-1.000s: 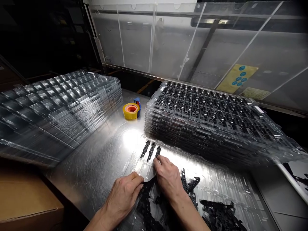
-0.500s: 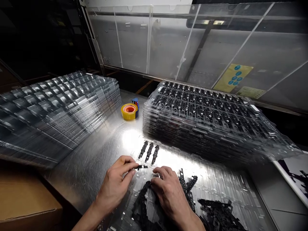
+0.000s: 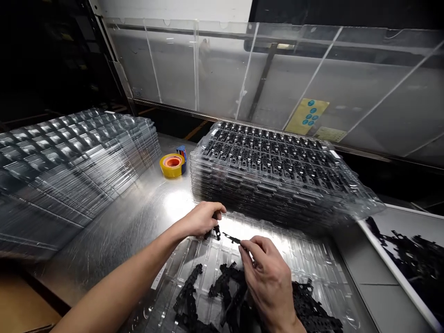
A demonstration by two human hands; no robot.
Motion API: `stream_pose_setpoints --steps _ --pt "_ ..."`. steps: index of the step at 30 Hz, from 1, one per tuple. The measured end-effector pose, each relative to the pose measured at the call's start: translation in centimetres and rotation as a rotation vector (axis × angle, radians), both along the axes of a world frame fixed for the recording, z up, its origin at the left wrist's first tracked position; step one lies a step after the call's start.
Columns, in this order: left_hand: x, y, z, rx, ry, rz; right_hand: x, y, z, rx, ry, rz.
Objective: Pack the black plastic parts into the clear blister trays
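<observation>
My left hand reaches forward over the far left corner of a clear plastic tray and pinches a small black plastic part down into a pocket. My right hand hovers above the tray's middle, fingers pinched on another thin black part that sticks out to the left. A loose heap of black parts lies on the tray below both hands.
A tall stack of filled trays stands just behind. Empty clear trays are stacked at the left. A yellow tape roll sits on the metal table. Another tray with black parts is at the right. A clear screen closes the back.
My left hand has moved forward to the tray's far corner with its part. My right hand has lifted from the heap holding a part. The view has shifted right.
</observation>
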State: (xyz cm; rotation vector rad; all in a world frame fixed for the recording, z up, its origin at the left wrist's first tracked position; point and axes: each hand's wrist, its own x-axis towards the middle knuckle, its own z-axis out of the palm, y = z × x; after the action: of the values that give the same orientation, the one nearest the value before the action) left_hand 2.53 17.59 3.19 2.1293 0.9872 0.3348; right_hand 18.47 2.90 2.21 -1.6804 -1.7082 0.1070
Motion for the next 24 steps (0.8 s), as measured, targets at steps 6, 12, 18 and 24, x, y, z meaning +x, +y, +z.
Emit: stream_pose_setpoints --steps 6,12,18,24 --pt "-0.6 0.3 -0.6 0.049 0.033 0.025 2.3 1.5 0.5 -0.189 0.172 0.109" --pt "1.3 1.3 -1.5 0.06 0.074 -0.041 3.6 5.3 1.0 -0.267 0.085 0.268" --pt "2.0 0.5 -2.5 0.223 0.129 -0.016 2.9 9.1 -0.3 -0.297 0.009 0.363" --pt "1.5 -0.3 -3.8 0.317 0.173 0.022 2.3 9.3 -2.3 -0.299 -0.072 0.297"
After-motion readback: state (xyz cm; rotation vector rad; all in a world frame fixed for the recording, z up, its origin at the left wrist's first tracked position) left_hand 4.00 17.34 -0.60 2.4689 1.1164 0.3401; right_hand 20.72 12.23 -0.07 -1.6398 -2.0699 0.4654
